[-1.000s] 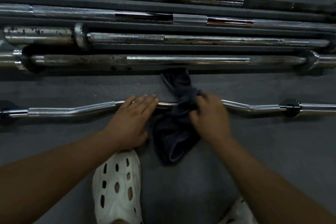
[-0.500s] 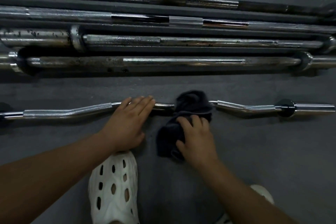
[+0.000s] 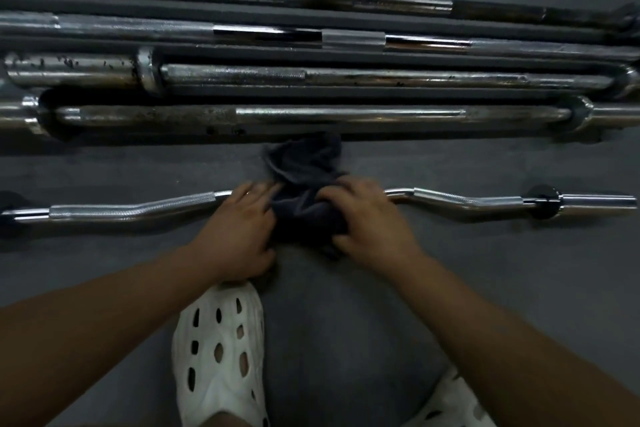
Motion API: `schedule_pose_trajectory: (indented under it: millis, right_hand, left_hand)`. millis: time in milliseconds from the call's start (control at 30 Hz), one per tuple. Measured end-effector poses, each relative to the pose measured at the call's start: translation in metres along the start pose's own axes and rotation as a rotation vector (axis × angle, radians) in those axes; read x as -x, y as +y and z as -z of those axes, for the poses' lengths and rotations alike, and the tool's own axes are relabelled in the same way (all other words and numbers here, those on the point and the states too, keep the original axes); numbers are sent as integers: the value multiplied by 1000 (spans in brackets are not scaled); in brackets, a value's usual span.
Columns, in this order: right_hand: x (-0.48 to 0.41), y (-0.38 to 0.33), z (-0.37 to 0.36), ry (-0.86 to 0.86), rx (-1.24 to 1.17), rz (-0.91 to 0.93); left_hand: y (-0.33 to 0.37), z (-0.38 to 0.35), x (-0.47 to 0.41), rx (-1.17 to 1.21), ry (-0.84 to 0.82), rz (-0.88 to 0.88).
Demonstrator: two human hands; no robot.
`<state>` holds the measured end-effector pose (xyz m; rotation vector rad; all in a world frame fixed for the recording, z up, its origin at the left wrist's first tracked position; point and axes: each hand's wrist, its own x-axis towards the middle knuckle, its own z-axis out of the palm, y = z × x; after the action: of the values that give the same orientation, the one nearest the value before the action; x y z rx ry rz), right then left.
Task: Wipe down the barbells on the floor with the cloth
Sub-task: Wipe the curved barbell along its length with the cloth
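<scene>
A person is bending over a curl bar that is lying on the grey floor, nearer to them than the other bars, and is working on its middle stretch. The dark cloth is sitting bunched over that stretch, between the two hands. A loose end is spilling out the far side towards the four straight barbells lying in a row beyond.

The right grip is clenching the cloth, with the fingers curling over its top and the thumb closing on the near side. This is probably making the fabric wrap round the bar rather than only brush its top. The left grip is lying across the bar right at the cloth's left edge, fingers fairly straight. It seems to be pinning the bar so it is not rolling on its bends. Blur is hiding the fingertips, so I cannot tell whether it is also pinching the cloth.

A white holed shoe is resting just behind the left wrist, putting the person close enough to bear down. The job is looking far from finished, since some of the straight barbells are showing dark spots and dull patches. The next stroke is likely calling for a firm squeeze while sliding along, easing over the knurled bends.
</scene>
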<state>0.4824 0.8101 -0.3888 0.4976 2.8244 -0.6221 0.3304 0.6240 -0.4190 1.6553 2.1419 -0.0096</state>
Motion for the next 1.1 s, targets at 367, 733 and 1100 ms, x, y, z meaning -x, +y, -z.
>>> schedule_pose_trajectory:
  millis: [367, 733, 1100]
  right_hand:
    - [36, -8, -11, 59, 117, -186]
    - [26, -17, -29, 86, 130, -86]
    - [0, -49, -36, 43, 127, -159]
  left_hand:
    - [-2, -5, 0, 35, -10, -4]
    - [0, -5, 0, 51, -22, 0]
    - [1, -15, 24, -43, -10, 199]
